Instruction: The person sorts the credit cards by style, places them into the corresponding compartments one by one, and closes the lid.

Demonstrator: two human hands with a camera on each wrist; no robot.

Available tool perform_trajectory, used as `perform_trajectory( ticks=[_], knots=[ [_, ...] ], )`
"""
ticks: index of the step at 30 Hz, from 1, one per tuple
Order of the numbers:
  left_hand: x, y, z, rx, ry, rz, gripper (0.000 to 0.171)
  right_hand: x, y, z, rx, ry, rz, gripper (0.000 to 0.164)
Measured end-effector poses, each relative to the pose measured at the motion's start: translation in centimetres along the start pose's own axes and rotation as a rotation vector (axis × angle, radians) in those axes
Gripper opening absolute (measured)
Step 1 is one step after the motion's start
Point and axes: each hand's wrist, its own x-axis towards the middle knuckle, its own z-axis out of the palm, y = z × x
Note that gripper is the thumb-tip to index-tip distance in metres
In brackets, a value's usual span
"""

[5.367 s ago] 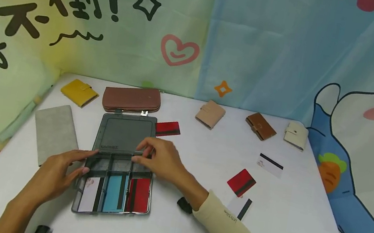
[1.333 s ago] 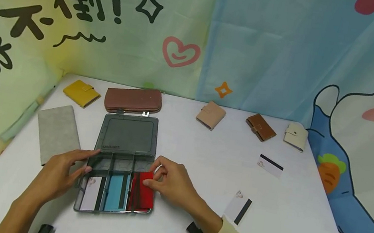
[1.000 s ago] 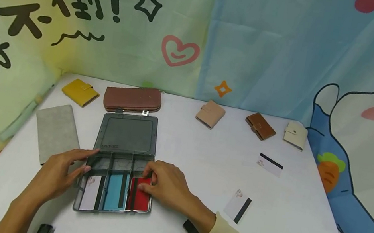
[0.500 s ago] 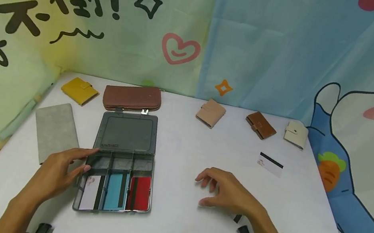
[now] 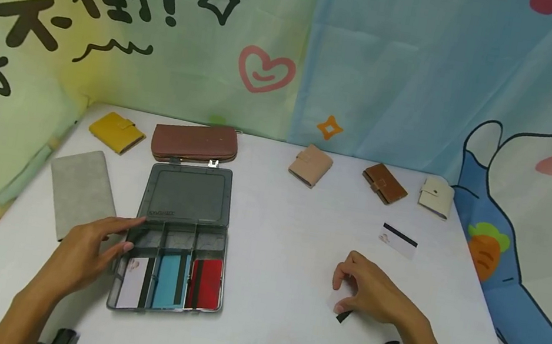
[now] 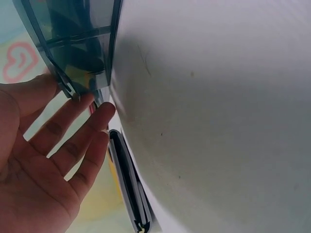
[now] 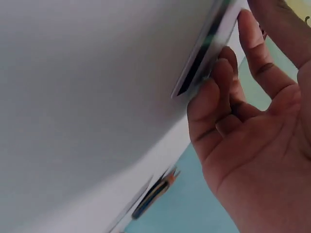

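Observation:
My left hand (image 5: pixel 78 258) rests against the left side of a dark translucent divided box (image 5: pixel 220 300), its fingers fairly straight at the edge. The box's lid (image 5: pixel 189 195) lies folded back. White (image 5: pixel 133 281), blue (image 5: pixel 167 280) and red cards (image 5: pixel 209 284) lie in its three near compartments. To the right, my right hand (image 5: pixel 375 294) pinches a white card with a black stripe (image 7: pixel 201 58), thumb and fingers curled at its edges. In the head view the hand hides most of this card. Another white striped card (image 5: pixel 398 241) lies farther back.
A grey notebook-like item (image 5: pixel 83 191) lies left of the box. Along the back are a yellow wallet (image 5: pixel 117 133), a long brown wallet (image 5: pixel 195 142), and beige (image 5: pixel 310 166), brown (image 5: pixel 385 183) and cream wallets (image 5: pixel 436 197). A printed curtain hangs behind the table.
My right hand let go of a red card in the right compartment, moved right and took hold of the white card. The loose red cards are gone from the table. My left hand stays at the box.

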Motion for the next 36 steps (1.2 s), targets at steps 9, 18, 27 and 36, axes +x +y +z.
perform_trajectory(
  ticks=[9,18,27,36],
  knots=[
    [0.0,-0.2,0.3,0.007,0.001,0.005,0.054,2.9,-4.5,1.6,0.184,-0.036,-0.08,0.024],
    [-0.1,-0.1,0.2,0.011,0.0,-0.002,0.055,7.1,-12.1,3.5,0.546,-0.131,-0.269,0.024],
    [0.0,0.0,0.1,0.018,0.011,-0.004,0.055,11.1,-18.9,6.1,0.615,-0.099,-0.266,0.028],
    [0.0,-0.1,0.1,0.005,0.008,0.0,0.054,13.7,-23.9,9.0,0.449,-0.073,-0.217,0.029]
  ],
)
